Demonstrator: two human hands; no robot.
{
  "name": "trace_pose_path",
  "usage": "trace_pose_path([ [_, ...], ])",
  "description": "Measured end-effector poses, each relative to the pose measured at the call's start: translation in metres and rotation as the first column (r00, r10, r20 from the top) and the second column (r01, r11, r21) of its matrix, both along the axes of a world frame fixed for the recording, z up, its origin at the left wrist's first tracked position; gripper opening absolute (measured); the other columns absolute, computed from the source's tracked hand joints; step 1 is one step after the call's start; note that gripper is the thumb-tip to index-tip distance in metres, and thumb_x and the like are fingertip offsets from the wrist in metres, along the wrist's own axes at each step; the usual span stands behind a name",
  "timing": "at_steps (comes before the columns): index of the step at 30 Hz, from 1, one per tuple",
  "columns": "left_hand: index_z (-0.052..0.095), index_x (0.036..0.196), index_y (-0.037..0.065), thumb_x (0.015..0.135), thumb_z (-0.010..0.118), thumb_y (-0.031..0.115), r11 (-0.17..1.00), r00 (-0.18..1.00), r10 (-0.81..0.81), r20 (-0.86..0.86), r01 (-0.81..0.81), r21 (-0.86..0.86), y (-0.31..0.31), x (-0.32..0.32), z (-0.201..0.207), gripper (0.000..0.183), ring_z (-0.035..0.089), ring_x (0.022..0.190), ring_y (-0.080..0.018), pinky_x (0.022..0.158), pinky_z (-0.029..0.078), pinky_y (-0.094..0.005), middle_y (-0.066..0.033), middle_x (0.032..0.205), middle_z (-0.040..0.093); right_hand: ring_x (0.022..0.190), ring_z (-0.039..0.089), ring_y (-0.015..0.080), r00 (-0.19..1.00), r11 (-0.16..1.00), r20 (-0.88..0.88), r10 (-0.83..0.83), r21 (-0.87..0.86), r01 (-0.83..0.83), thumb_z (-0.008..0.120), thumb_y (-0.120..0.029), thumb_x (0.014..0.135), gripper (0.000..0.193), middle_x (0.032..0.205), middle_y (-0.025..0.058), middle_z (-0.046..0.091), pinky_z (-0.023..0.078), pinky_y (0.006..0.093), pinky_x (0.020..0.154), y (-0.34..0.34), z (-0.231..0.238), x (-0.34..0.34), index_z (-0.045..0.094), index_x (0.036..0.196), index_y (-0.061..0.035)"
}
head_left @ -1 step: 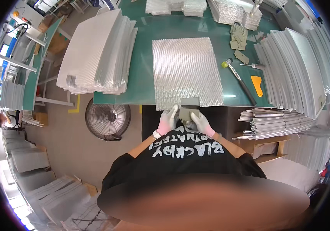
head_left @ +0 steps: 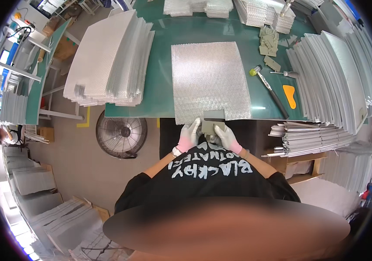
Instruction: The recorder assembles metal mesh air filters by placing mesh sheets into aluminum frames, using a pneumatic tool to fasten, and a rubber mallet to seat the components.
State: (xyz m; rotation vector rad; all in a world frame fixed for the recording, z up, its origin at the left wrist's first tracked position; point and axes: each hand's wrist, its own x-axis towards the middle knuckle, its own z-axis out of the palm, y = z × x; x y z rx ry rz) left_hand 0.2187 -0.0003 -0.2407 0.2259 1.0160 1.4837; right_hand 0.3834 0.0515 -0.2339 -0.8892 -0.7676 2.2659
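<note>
Green table [head_left: 160, 82]: spread across the work area, its near edge placed directly before the person.
Right stack of panels [head_left: 325, 82]: piled along the table's right side, beyond the tools.
Left stack of panels [head_left: 101, 56]: set at the table's left side.
Silver mesh panel [head_left: 210, 78]: laid flat between the two stacks, its seemingly longer direction pointed away from the person, its near edge carried slightly over the table's edge. A darker grey rectangle [head_left: 214, 114] is seen at that edge, right of its middle; whether it is a cut-out or a separate piece cannot be told.
Mallet [head_left: 273, 95]: laid right of the panel, head pointed away, dark handle slanted back toward the near edge.
Gloved hands: left hand [head_left: 189, 135] and right hand [head_left: 228, 139] are held close together, low before the body, with one plate gripped between them. The panel's edge is neared more closely by the left fingertips; whether it is touched cannot be told.
Orange scraper [head_left: 289, 96]: placed right of the mallet's handle.
Grey-green plate [head_left: 210, 126]: held at its left edge by the left fingers and under the right thumb, its visible long side turned left to right, directly on the person's side of the grey rectangle.
</note>
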Motion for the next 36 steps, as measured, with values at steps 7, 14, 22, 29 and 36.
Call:
trace_pose_path([
  [7, 0.057, 0.107, -0.006, 0.099, 0.057, 0.021, 0.993, 0.994, 0.106, 0.025, -0.104, -0.064, -0.001, 0.006, 0.000, 0.028, 0.064, 0.092, -0.0235, 0.084, 0.052, -0.0352, -0.0166, 0.102, 0.065, 0.058, 0.054, 0.0090, 0.980, 0.979, 0.196, -0.035, 0.206, -0.007, 0.053, -0.017, 0.099, 0.021, 0.086, 0.0053, 0.065, 0.047, 0.0241, 0.054, 0.003, 0.008, 0.008, 0.058, 0.110, 0.0008],
  [14, 0.062, 0.099, -0.003, 0.097, 0.061, 0.022, 0.998, 0.998, 0.037, -0.043, -0.040, -0.058, -0.010, 0.003, 0.014, 0.025, 0.063, 0.083, -0.0166, 0.076, 0.051, -0.0300, -0.0105, 0.093, 0.066, 0.054, 0.055, 0.0088, 0.936, 0.954, 0.350, -0.027, 0.289, -0.081, 0.058, -0.017, 0.096, 0.020, 0.076, 0.0042, 0.064, 0.047, 0.0252, 0.050, 0.009, 0.022, 0.001, 0.062, 0.096, 0.0032],
  [22, 0.061, 0.095, -0.005, 0.098, 0.059, 0.022, 0.996, 0.987, -0.052, -0.151, 0.041, -0.077, -0.012, 0.000, -0.005, 0.028, 0.064, 0.083, -0.0185, 0.077, 0.052, -0.0317, -0.0125, 0.092, 0.066, 0.055, 0.055, 0.0078, 0.940, 0.948, 0.339, -0.049, 0.313, -0.063, 0.058, -0.016, 0.095, 0.019, 0.077, 0.0041, 0.064, 0.046, 0.0239, 0.049, 0.000, 0.023, -0.001, 0.062, 0.096, 0.0024],
  [29, 0.060, 0.102, -0.007, 0.097, 0.061, 0.026, 0.996, 0.995, 0.035, 0.090, -0.028, -0.082, -0.013, 0.007, 0.003, 0.033, 0.064, 0.087, -0.0216, 0.077, 0.052, -0.0334, -0.0137, 0.098, 0.066, 0.053, 0.054, 0.0083, 0.946, 0.953, 0.310, -0.098, 0.304, -0.001, 0.060, -0.017, 0.094, 0.019, 0.074, 0.0039, 0.064, 0.045, 0.0250, 0.049, -0.001, 0.016, 0.004, 0.063, 0.096, 0.0026],
  [36, 0.059, 0.106, -0.003, 0.096, 0.063, 0.032, 0.959, 0.967, -0.207, -0.149, 0.171, -0.225, -0.013, 0.007, 0.009, 0.037, 0.061, 0.073, -0.0140, 0.062, 0.051, -0.0256, -0.0088, 0.090, 0.065, 0.059, 0.057, 0.0084, 0.918, 0.926, 0.357, -0.175, 0.377, 0.030, 0.062, -0.018, 0.093, 0.021, 0.074, 0.0033, 0.065, 0.046, 0.0257, 0.053, 0.004, 0.011, 0.004, 0.066, 0.093, 0.0029],
])
